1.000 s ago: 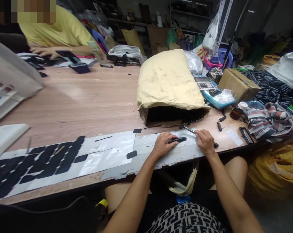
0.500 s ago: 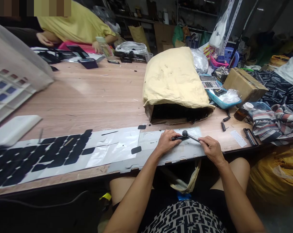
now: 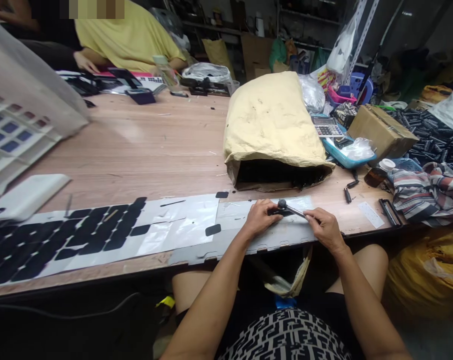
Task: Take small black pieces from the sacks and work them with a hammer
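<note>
My right hand (image 3: 326, 229) is closed on the end of a thin metal rod (image 3: 296, 211) with a dark ball at its far end. The rod points left, and its ball lies close to the fingertips of my left hand (image 3: 261, 218). That hand is closed on a small black piece (image 3: 285, 213), mostly hidden by the fingers and the rod. Both hands are just above a grey sheet (image 3: 245, 231) at the table's front edge. To the left, a white sheet (image 3: 181, 230) bears rows of black rounded pads (image 3: 95, 225).
A large yellow paper sack (image 3: 273, 120) lies with its dark mouth facing me. Right of it are a blue tray (image 3: 346, 155), a cardboard box (image 3: 380, 130) and small black parts (image 3: 347, 195). A white crate (image 3: 16, 135) stands left. Across the table sits a person in yellow (image 3: 125, 37).
The rod's ball end has shifted slightly left, nearer my left fingers, and covers more of the black piece. The whole view has shifted a little. One of the co-worker's hands is now out of sight.
</note>
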The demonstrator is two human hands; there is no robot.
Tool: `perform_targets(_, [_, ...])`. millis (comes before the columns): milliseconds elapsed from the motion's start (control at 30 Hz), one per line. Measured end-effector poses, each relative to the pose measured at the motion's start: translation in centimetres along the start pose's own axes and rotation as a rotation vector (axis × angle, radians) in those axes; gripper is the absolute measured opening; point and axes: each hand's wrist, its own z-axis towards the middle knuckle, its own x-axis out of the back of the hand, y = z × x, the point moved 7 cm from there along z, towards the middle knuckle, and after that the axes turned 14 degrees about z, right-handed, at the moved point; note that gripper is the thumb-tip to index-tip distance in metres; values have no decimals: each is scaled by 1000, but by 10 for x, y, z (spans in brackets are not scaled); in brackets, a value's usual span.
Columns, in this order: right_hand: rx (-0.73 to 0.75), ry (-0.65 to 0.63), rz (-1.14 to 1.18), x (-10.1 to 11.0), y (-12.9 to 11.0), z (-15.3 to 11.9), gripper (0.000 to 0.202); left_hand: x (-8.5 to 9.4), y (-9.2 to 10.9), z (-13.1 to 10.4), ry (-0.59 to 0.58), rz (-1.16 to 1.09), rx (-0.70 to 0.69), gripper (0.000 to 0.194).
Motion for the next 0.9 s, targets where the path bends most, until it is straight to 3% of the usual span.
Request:
perform_targets(167, [19, 82, -155, 10, 17, 12, 20, 1, 1, -2, 5, -16, 17, 20])
perform_targets(300, [52, 100, -297, 5, 30, 16, 18, 4, 5, -7, -16, -31, -45, 19])
perform_targets(600, [85, 77, -379, -3, 34, 13, 20, 5, 5, -8, -68, -98, -167, 19])
perform_targets(767, [69, 64, -396, -4, 35, 13, 19, 3, 22, -43, -177, -130, -268, 20])
perform_targets(900, [73, 69, -408, -4, 33, 13, 18, -4, 40, -78, -163, 20, -306, 27])
